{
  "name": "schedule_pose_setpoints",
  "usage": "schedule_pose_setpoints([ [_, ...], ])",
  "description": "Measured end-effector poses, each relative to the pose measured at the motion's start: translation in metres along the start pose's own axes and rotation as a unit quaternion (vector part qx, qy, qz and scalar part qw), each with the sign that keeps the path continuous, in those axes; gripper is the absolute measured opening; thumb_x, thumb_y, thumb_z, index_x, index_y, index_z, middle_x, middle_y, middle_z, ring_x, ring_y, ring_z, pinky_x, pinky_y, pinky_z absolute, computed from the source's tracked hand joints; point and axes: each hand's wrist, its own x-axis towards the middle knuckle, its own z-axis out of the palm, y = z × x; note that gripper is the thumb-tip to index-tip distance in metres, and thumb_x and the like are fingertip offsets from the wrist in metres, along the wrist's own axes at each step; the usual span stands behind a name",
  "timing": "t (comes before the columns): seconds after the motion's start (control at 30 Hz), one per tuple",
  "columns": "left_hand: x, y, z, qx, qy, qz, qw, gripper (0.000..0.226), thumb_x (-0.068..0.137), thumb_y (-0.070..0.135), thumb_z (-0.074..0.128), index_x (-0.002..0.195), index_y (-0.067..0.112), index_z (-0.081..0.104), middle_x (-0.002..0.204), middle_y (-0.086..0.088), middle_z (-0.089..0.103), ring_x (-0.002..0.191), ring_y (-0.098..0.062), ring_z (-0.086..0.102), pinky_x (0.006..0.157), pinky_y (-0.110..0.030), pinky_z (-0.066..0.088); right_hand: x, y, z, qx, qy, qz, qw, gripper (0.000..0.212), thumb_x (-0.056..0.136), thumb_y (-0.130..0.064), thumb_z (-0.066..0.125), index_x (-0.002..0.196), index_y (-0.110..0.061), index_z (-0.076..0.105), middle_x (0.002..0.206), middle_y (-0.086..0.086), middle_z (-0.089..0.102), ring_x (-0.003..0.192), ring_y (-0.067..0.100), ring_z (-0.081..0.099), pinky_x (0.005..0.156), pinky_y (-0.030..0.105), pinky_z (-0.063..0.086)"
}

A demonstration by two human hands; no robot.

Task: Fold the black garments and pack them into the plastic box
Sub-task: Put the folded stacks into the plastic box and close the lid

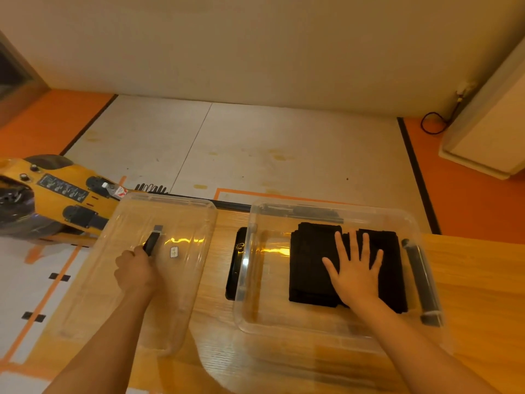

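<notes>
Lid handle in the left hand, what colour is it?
The handle is black with a grey end, shown in the head view.

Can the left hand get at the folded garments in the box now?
Probably not yet: the left hand grips the lid handle, and the right hand lies flat on the black garments. The plastic box is open on top, so nothing else blocks it.

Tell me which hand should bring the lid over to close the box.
Left, probably. The left hand grips the black handle on the clear lid, while the right hand lies flat on the folded black garments inside the plastic box.
</notes>
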Motion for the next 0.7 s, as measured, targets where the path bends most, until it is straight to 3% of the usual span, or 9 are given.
schedule_pose_setpoints([
  [0.17, 0.002, 0.013, -0.032, -0.014, 0.083, 0.031, 0.996, 0.029, 0.092, 0.0, 0.046, 0.12, -0.005, 0.051, 0.11, -0.03, 0.05, 0.102, -0.045, 0.043, 0.083, -0.053, 0.039, -0.003, -0.002, -0.005, 0.01, -0.015, -0.004, 1.0, 0.071, 0.082, -0.064, -0.007, 0.139, -0.031, -0.032, 0.149, 0.001, -0.035, 0.138, 0.028, -0.035, 0.096, 0.048, -0.036],
  [0.37, 0.002, 0.07, -0.1, -0.076, 0.192, 0.142, 0.968, 0.033, 0.092, -0.004, 0.046, 0.124, -0.006, 0.051, 0.106, -0.03, 0.052, 0.098, -0.044, 0.044, 0.071, -0.05, 0.04, -0.007, -0.002, -0.021, 0.035, -0.039, -0.025, 0.998, 0.067, 0.096, -0.059, 0.01, 0.141, -0.027, -0.028, 0.15, 0.002, -0.034, 0.139, 0.029, -0.031, 0.111, 0.054, -0.016],
  [0.43, -0.01, 0.102, -0.119, -0.102, 0.206, 0.203, 0.952, 0.034, 0.094, 0.0, 0.048, 0.128, -0.003, 0.05, 0.107, -0.027, 0.052, 0.097, -0.041, 0.044, 0.069, -0.047, 0.039, -0.009, -0.001, -0.035, 0.054, -0.031, -0.033, 0.997, 0.065, 0.1, -0.051, 0.019, 0.147, -0.029, -0.019, 0.155, 0.003, -0.028, 0.142, 0.028, -0.028, 0.115, 0.054, -0.009],
  [0.5, -0.029, 0.134, -0.131, -0.132, 0.207, 0.273, 0.93, 0.039, 0.094, 0.004, 0.051, 0.133, 0.0, 0.047, 0.111, -0.022, 0.052, 0.099, -0.036, 0.045, 0.072, -0.044, 0.043, -0.01, 0.001, -0.058, 0.117, 0.02, -0.03, 0.992, 0.059, 0.102, -0.039, 0.032, 0.154, -0.025, 0.006, 0.158, 0.006, -0.021, 0.144, 0.028, -0.022, 0.118, 0.051, -0.004],
  [0.6, -0.072, 0.178, -0.135, -0.158, 0.193, 0.379, 0.891, 0.046, 0.091, 0.002, 0.058, 0.136, 0.005, 0.047, 0.115, -0.017, 0.053, 0.103, -0.033, 0.049, 0.075, -0.037, 0.048, -0.016, 0.025, -0.102, 0.281, 0.143, -0.002, 0.949, 0.045, 0.101, -0.02, 0.042, 0.145, -0.024, 0.038, 0.161, 0.002, -0.007, 0.147, 0.023, -0.014, 0.118, 0.046, 0.002],
  [0.7, -0.116, 0.212, -0.12, -0.181, 0.162, 0.479, 0.844, 0.05, 0.087, 0.001, 0.064, 0.134, 0.008, 0.051, 0.113, -0.014, 0.056, 0.104, -0.03, 0.051, 0.077, -0.032, 0.048, -0.039, 0.073, -0.145, 0.461, 0.236, 0.073, 0.853, 0.037, 0.101, -0.017, 0.042, 0.136, -0.026, 0.048, 0.16, -0.005, 0.009, 0.147, 0.018, 0.007, 0.117, 0.045, 0.018],
])
